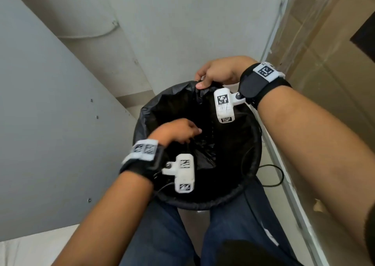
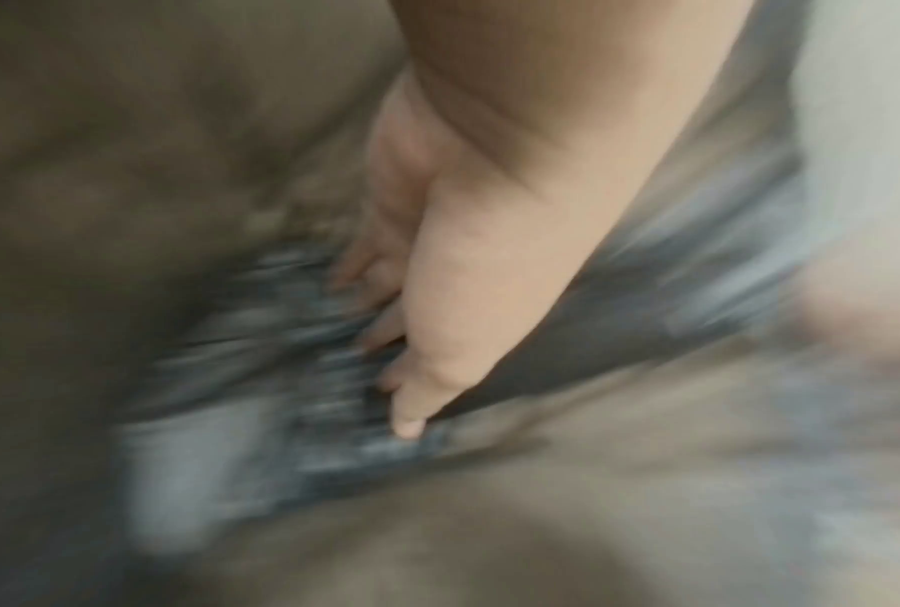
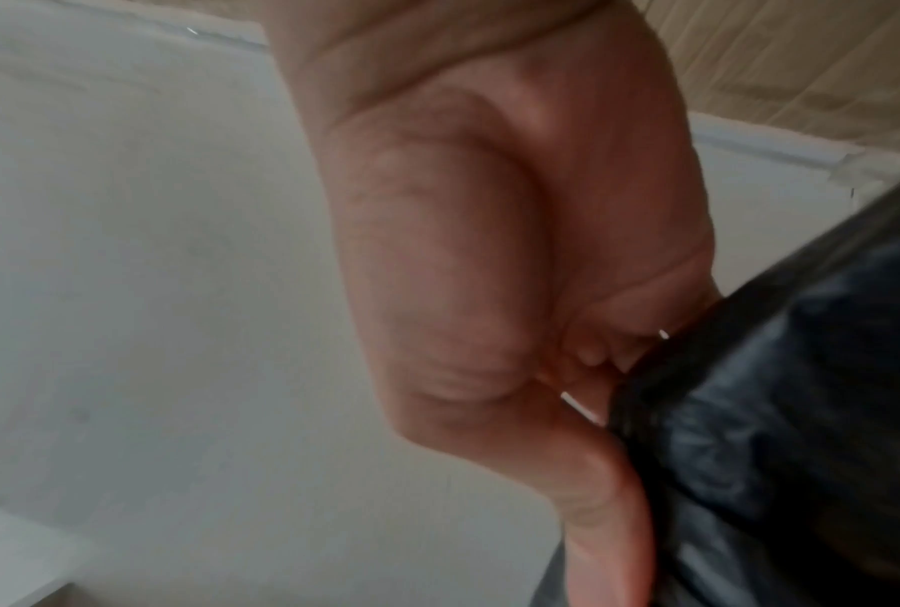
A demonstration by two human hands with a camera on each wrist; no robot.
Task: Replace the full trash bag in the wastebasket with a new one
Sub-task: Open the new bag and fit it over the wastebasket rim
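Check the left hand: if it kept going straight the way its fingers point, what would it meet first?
Most likely the black trash bag lining the wastebasket. The left hand is inside the opening, fingers pointing into the crumpled plastic. The left wrist view is blurred, so whether they already touch is unclear.

Both forearms are bare; each wrist wears a black strap (image 1: 256, 85) topped by a white band (image 1: 267, 71) printed with black square-code markers; a white boxy camera block (image 1: 223, 105) juts from the right strap on a small bracket with a screw, marker on its top and end face; a like block (image 1: 185, 173) hangs off the left wrist, with what looks like a thin black cable, blurred; the legs wear blue jeans (image 1: 162, 233).
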